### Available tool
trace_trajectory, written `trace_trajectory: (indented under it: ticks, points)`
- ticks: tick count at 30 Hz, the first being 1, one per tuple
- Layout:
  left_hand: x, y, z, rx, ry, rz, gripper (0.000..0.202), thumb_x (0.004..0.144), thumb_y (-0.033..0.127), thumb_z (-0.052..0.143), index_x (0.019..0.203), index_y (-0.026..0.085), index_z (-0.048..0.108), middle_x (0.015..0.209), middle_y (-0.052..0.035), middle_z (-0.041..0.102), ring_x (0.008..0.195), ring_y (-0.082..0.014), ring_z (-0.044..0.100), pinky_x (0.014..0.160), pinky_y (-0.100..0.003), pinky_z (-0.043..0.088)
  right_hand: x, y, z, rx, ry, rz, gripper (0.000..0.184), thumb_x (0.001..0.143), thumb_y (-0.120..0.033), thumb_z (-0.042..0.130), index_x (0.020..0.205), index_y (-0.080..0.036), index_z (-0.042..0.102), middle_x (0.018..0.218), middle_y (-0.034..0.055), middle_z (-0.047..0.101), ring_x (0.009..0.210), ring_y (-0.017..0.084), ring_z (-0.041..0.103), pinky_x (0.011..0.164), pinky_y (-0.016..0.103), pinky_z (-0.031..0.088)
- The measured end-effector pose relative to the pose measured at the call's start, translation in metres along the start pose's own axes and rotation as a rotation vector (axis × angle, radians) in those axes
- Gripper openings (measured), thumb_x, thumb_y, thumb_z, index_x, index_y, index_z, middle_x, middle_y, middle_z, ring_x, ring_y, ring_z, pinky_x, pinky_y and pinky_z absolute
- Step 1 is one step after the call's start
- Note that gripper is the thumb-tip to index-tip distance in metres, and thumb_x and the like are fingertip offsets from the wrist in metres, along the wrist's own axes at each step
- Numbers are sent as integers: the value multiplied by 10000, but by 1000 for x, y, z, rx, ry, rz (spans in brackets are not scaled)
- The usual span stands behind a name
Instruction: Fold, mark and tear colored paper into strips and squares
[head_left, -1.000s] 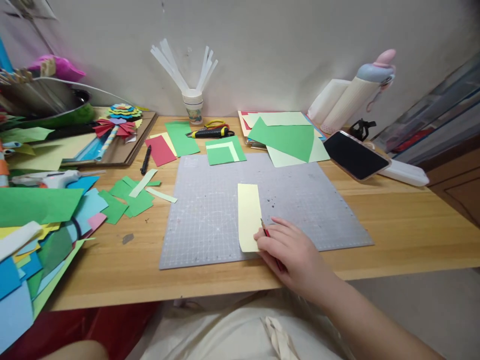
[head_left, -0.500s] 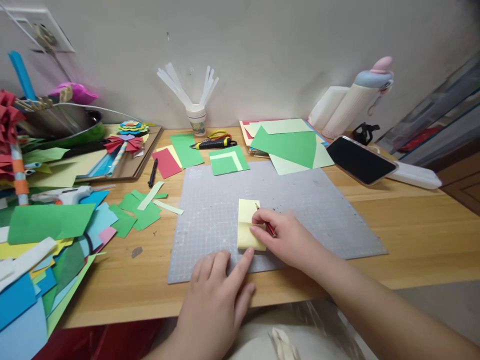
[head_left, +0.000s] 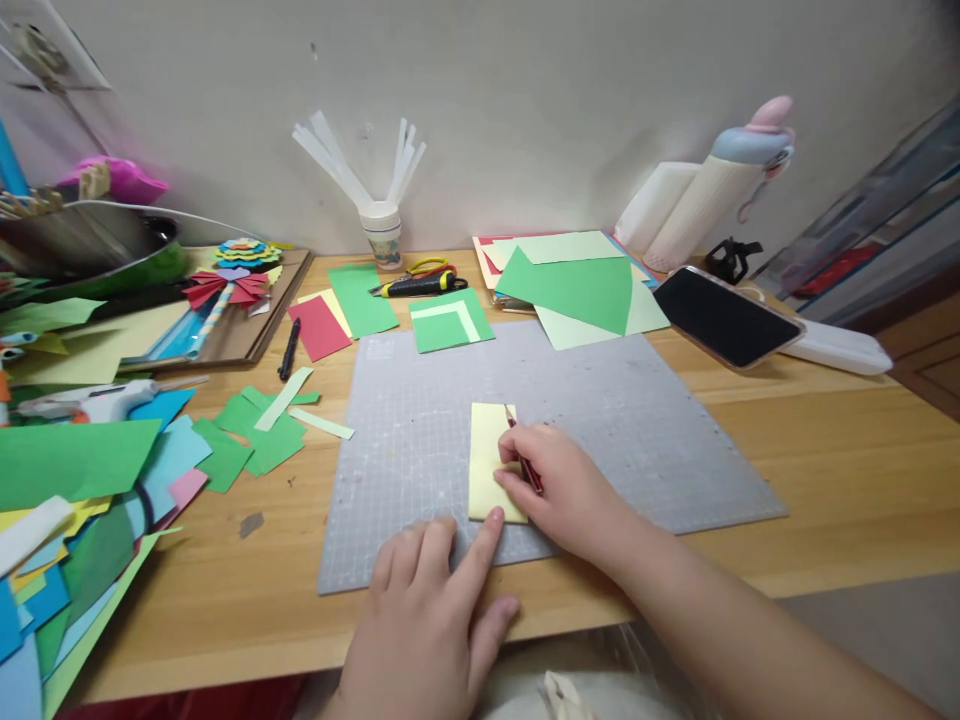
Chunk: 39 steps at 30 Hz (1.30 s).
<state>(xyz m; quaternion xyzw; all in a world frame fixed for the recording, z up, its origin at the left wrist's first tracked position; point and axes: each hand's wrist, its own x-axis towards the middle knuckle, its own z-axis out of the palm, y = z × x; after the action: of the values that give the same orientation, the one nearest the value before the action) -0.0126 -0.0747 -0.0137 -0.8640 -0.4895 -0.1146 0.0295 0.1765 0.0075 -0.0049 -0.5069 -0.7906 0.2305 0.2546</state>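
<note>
A pale yellow piece of paper (head_left: 487, 460) lies on the grey cutting mat (head_left: 409, 440), its long side pointing away from me. My right hand (head_left: 555, 480) rests over its right edge and grips a dark red pencil (head_left: 531, 472), whose tip lies near the paper's far right corner. The index fingertip of my left hand (head_left: 435, 600) touches the paper's near edge. The other fingers of that hand lie partly curled on the mat, the thumb apart, with nothing held.
Green paper scraps (head_left: 274, 440) and a black pen (head_left: 290, 350) lie left of the mat. Behind it are a utility knife (head_left: 420, 285), a paper cup (head_left: 382, 240) of white strips and stacked sheets (head_left: 577, 290). A phone (head_left: 727, 315) sits at right; a glue gun (head_left: 105, 402) at left.
The paper now lies flat, where before it had a raised crease across its middle. My right hand still holds the pencil. The whole view has shifted slightly.
</note>
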Motion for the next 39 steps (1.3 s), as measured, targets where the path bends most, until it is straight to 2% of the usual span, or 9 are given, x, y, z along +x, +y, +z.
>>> trace_trajectory:
  ticks: [7,11,14,19,22,28,34,39]
  points:
    - [0,-3,2,14,63,40,526,874,387,573,1386,291,496,1024,-38,639,902,-207,514,808,-340,369,-1,2,0,-2,-43,-56,165,830,-85,560,813,-212,456,759,-10,566,735,170,485,704,313,334]
    - [1,-5,1,72,130,84,445,895,349,551,1334,280,555,1209,32,674,1023,-189,520,871,-341,330,-1,2,0,-1,-45,-56,156,844,-82,544,835,-210,455,779,-4,565,748,172,481,706,314,332]
    - [2,-4,3,74,170,129,411,906,347,541,1303,247,583,1279,75,653,1030,-150,532,828,-332,325,-1,2,1,3,-39,-39,154,847,-73,524,836,-210,453,773,-3,562,741,172,481,704,315,334]
    - [3,-1,6,8,222,51,388,920,379,530,1273,241,609,1255,79,667,1000,-144,567,798,-342,329,-1,3,1,-5,-36,-41,177,826,-47,509,827,-213,446,768,-1,564,729,172,481,701,318,341]
    - [3,-3,3,59,182,109,406,897,349,560,1286,239,603,1259,67,667,988,-146,574,790,-328,335,-1,4,1,-7,-38,-54,177,829,-50,504,841,-216,444,770,-3,565,732,173,482,700,319,345]
    - [3,-5,1,89,185,150,423,883,333,563,1283,205,606,1245,48,675,980,-149,563,785,-317,328,-2,5,0,-22,-40,-60,176,830,-57,508,861,-219,448,774,-2,566,743,179,490,704,323,349]
    - [0,2,8,4,237,42,387,911,327,519,1264,203,618,1112,14,723,961,-179,545,783,-351,319,-1,4,0,-23,-48,-49,174,831,-61,511,858,-221,447,766,-5,560,742,180,490,704,322,347]
    - [1,1,7,27,189,47,415,893,349,539,1272,200,617,887,-20,695,831,-189,512,739,-347,314,-1,3,-1,-30,-51,-43,176,829,-59,505,855,-221,441,763,-5,561,743,181,491,706,326,346]
